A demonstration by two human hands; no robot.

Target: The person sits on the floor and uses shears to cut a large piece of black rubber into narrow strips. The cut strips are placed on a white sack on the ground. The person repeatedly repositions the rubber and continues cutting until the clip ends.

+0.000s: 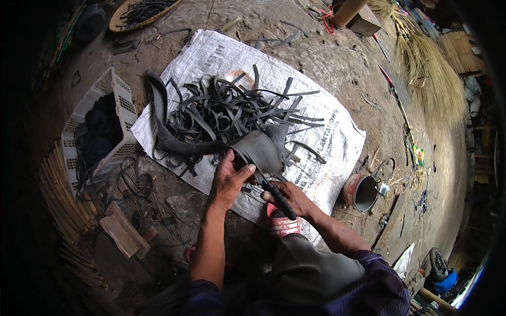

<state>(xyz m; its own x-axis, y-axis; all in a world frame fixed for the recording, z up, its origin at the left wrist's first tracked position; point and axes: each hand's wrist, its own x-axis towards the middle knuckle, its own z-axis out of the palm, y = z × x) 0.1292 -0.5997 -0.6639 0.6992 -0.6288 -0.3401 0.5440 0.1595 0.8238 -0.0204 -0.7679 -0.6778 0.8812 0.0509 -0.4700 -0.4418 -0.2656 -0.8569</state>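
Note:
My left hand [230, 181] is closed on the edge of a black rubber inner tube [259, 149], its thumb pressed on top. The wide, flattened part of the tube lies just beyond my fingers, and a long rounded length [182, 146] bends away to the left. In my right hand [295, 198] is a pair of scissors [279, 200] with dark, thick handles. Their blades meet the rubber close to my left thumb. Beyond both hands, a tangled heap of cut black rubber strips [211, 113] is spread over a white woven sack [337, 126].
On the left stands a white plastic crate [124, 100] holding dark material. A round basket [118, 23] of strips sits far left. Wood pieces [120, 231] lie near left. A bucket [363, 190] stands right, with straw bundles [429, 79] farther back. A red-and-white sandal [284, 225] is below my hands.

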